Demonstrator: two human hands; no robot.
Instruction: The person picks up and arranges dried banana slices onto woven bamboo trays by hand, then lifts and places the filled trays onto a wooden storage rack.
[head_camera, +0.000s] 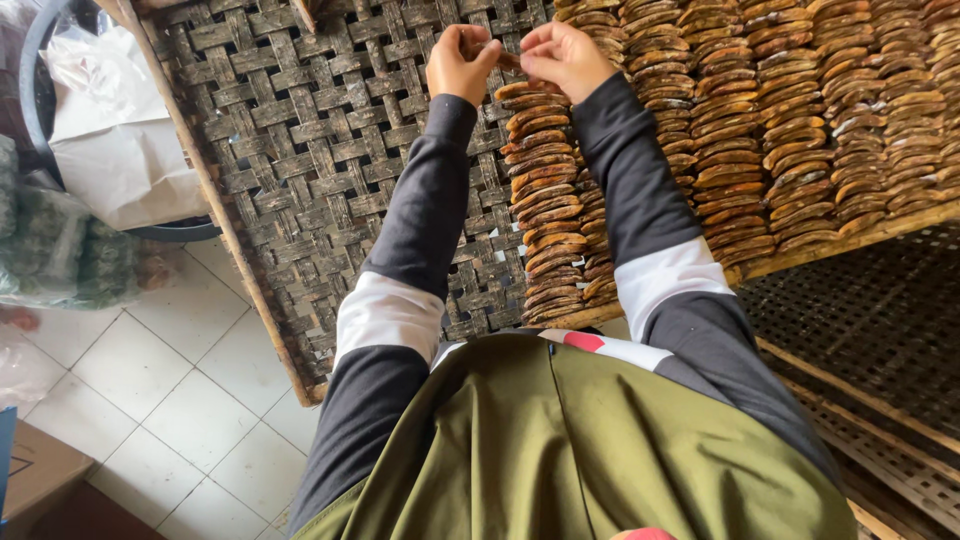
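Overhead, both arms reach forward in dark sleeves with white bands, and the hands meet at the far side of the woven bamboo tray (300, 150). The left hand (458, 65) and the right hand (565, 58) are each curled, fingertips pinched on opposite ends of one dried banana slice (509, 62), held just above the top of the nearest row. The slice looks brown and flattened, though most of it is hidden by the fingers. The tray's right half carries rows of dried banana slices (780, 120), overlapped like shingles, amber to dark brown; its left half is bare weave. Left of the tray, a dark tub (40, 60) holds crumpled white plastic sheeting (110, 130).
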